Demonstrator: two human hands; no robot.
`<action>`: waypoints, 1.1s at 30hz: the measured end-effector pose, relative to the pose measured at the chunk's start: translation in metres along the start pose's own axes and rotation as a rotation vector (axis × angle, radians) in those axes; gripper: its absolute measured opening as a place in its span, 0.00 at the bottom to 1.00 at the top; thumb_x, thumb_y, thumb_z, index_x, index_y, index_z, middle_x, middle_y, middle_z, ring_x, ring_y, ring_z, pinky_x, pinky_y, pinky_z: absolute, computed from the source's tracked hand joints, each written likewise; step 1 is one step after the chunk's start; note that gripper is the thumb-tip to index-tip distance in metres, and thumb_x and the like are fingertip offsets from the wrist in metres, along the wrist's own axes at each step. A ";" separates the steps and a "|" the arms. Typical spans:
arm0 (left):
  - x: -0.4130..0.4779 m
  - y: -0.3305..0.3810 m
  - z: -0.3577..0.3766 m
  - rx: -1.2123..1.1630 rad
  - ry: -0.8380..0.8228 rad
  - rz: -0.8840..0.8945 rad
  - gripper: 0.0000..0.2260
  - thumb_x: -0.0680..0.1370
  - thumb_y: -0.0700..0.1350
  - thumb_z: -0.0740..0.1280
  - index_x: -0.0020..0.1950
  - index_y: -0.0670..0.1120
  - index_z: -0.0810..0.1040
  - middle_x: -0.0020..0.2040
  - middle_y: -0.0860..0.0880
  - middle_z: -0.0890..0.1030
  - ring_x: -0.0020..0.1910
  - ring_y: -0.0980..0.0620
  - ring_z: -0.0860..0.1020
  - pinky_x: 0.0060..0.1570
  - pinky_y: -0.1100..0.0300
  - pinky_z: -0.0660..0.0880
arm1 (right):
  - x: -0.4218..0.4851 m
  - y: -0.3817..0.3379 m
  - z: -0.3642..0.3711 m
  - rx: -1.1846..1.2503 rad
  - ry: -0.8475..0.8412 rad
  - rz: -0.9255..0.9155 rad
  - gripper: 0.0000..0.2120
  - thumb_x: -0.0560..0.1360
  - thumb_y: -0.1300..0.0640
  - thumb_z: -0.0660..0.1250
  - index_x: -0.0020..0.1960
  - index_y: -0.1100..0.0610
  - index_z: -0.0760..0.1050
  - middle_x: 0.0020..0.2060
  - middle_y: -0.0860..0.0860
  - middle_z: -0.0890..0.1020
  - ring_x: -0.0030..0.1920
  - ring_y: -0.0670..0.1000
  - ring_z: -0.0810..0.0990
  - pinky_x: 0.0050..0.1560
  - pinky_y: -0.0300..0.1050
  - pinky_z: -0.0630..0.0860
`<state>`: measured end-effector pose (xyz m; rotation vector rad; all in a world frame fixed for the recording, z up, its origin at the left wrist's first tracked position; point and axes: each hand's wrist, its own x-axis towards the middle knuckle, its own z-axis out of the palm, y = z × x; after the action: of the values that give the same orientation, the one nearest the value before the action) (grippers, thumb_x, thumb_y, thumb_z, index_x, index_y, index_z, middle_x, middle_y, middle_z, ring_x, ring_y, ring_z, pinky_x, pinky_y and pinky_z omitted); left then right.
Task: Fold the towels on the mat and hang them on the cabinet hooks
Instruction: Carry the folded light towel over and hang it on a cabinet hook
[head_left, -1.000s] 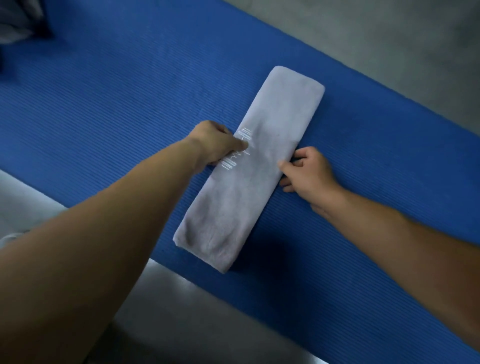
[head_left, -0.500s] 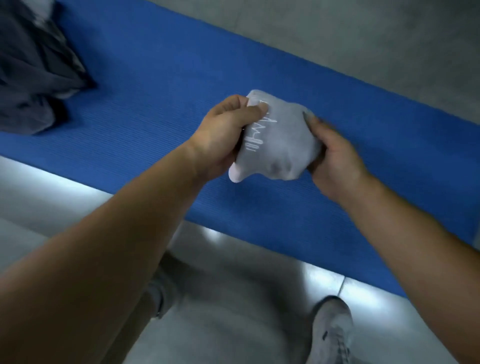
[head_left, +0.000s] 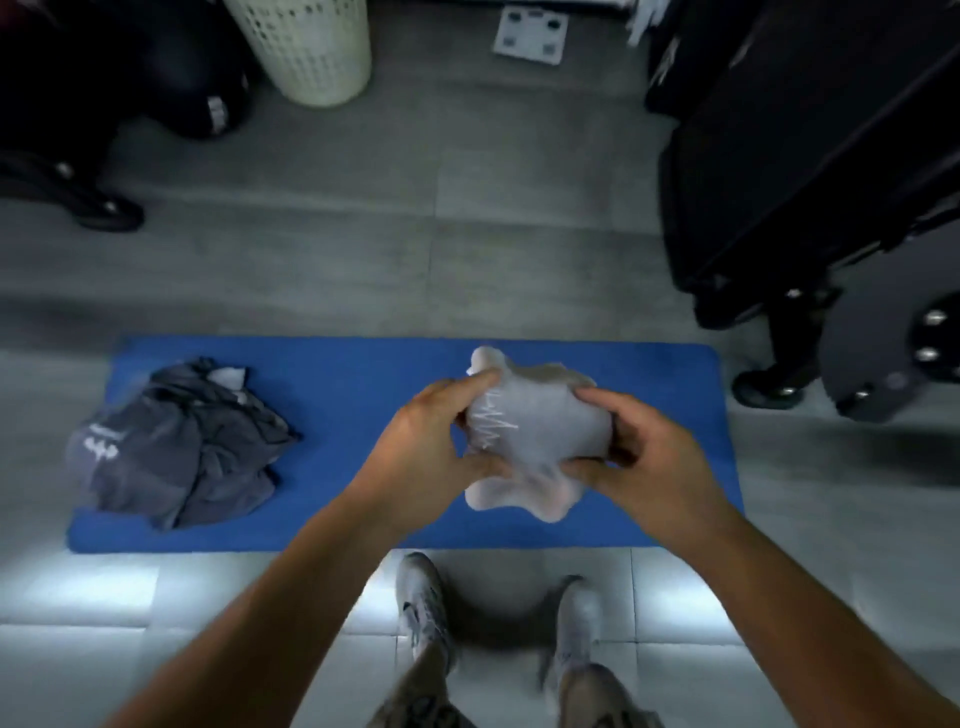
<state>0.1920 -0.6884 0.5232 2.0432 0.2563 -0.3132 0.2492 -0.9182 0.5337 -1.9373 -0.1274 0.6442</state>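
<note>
The towel (head_left: 540, 426) sits between my left hand (head_left: 431, 436) and my right hand (head_left: 644, 457), above the mat (head_left: 353, 395). Well left of my left hand, a heap of cloth (head_left: 176, 441) lies on the mat. Far beyond my hands stand a basket (head_left: 306, 47) and a scale (head_left: 530, 34). Wheeled furniture (head_left: 805, 156) stands beyond my right hand. My shoes (head_left: 421, 597) are behind both hands, off the mat.
</note>
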 end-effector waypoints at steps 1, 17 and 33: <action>-0.007 0.018 -0.014 0.062 -0.014 0.007 0.34 0.67 0.48 0.82 0.71 0.57 0.75 0.57 0.56 0.79 0.55 0.57 0.77 0.56 0.65 0.73 | -0.011 -0.017 -0.005 -0.029 0.024 -0.010 0.31 0.66 0.66 0.80 0.58 0.39 0.76 0.51 0.31 0.81 0.52 0.38 0.82 0.53 0.36 0.80; -0.031 0.149 -0.076 0.158 -0.105 0.185 0.12 0.76 0.61 0.70 0.56 0.60 0.80 0.53 0.60 0.80 0.55 0.63 0.78 0.58 0.61 0.74 | -0.108 -0.104 -0.067 -0.269 0.244 -0.236 0.11 0.75 0.51 0.72 0.57 0.44 0.76 0.58 0.33 0.67 0.52 0.42 0.76 0.43 0.30 0.72; 0.192 0.156 -0.123 0.622 0.108 0.044 0.15 0.79 0.54 0.65 0.62 0.50 0.79 0.58 0.49 0.80 0.58 0.48 0.79 0.60 0.52 0.75 | 0.044 -0.092 -0.132 -0.227 0.524 0.014 0.08 0.75 0.50 0.70 0.53 0.44 0.74 0.47 0.41 0.78 0.44 0.42 0.79 0.41 0.42 0.75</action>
<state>0.4351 -0.6433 0.6458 2.6809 0.1928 -0.2769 0.3687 -0.9676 0.6384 -2.2644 0.1477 0.1171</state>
